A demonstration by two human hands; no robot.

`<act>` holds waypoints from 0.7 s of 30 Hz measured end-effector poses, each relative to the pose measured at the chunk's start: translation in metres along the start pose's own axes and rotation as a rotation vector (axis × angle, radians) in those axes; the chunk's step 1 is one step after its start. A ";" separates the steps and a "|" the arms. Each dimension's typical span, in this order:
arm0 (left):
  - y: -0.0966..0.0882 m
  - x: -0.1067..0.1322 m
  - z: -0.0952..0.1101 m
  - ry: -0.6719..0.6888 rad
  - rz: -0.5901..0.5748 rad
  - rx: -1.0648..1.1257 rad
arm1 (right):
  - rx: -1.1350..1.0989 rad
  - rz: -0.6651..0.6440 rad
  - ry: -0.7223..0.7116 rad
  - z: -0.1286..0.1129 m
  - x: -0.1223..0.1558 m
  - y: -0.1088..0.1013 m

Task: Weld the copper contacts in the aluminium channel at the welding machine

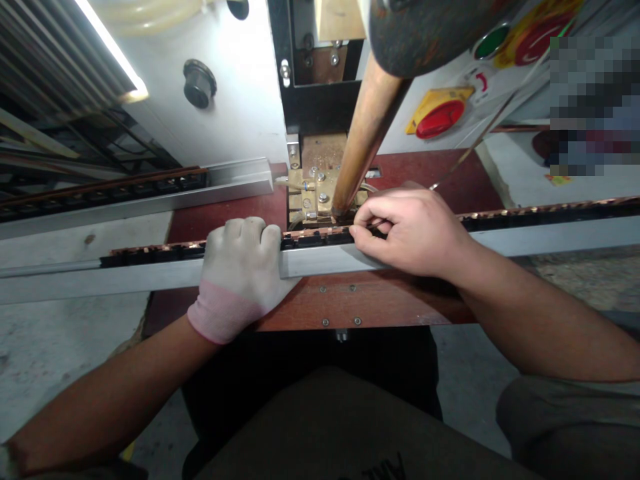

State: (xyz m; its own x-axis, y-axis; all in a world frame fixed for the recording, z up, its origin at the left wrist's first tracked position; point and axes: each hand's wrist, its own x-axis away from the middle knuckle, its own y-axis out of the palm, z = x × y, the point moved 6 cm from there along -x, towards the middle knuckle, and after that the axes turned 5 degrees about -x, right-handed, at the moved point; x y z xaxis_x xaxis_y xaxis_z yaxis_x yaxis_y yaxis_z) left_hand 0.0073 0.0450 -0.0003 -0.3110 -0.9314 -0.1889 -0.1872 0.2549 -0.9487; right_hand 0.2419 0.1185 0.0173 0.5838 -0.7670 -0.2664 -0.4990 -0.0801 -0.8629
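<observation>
A long aluminium rail (pixel 340 261) lies across a brown work board, with black plastic pieces and copper strips (pixel 160 251) along its far edge. My left hand (pixel 243 260), in a white glove with a pink cuff, is wrapped over the rail left of the middle. My right hand (pixel 410 227) is bare, and its thumb and forefinger are pinched close to the copper. A thin metal rod (pixel 463 158) runs up and right from this hand; the end between the fingers is hidden. Just left of those fingertips, a thick copper electrode (pixel 367 133) reaches down to the strips.
Brass clamp blocks (pixel 320 190) with bolts sit behind the rail. The white machine front bears a black knob (pixel 199 85), a red rotary switch (pixel 440 119) and a green button (pixel 493 41). Another rail (pixel 235 183) lies at back left. A dark metal holder (pixel 425 33) hangs overhead.
</observation>
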 end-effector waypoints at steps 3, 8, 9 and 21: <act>0.000 -0.001 0.000 -0.001 -0.018 0.008 | -0.010 0.021 -0.018 0.001 0.000 -0.001; 0.000 -0.001 0.001 0.001 0.002 -0.026 | 0.006 0.036 -0.072 0.003 0.001 0.003; 0.000 -0.001 0.001 0.004 0.005 -0.029 | 0.011 0.027 -0.075 0.003 0.002 0.004; -0.002 0.000 0.005 0.037 0.069 0.014 | 0.062 0.010 -0.098 -0.001 0.005 0.005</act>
State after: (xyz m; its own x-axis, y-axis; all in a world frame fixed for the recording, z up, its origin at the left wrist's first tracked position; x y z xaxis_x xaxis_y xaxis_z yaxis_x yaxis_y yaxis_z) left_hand 0.0125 0.0431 0.0002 -0.3568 -0.9014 -0.2452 -0.1507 0.3146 -0.9372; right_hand 0.2413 0.1138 0.0127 0.6400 -0.7016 -0.3134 -0.4665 -0.0307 -0.8840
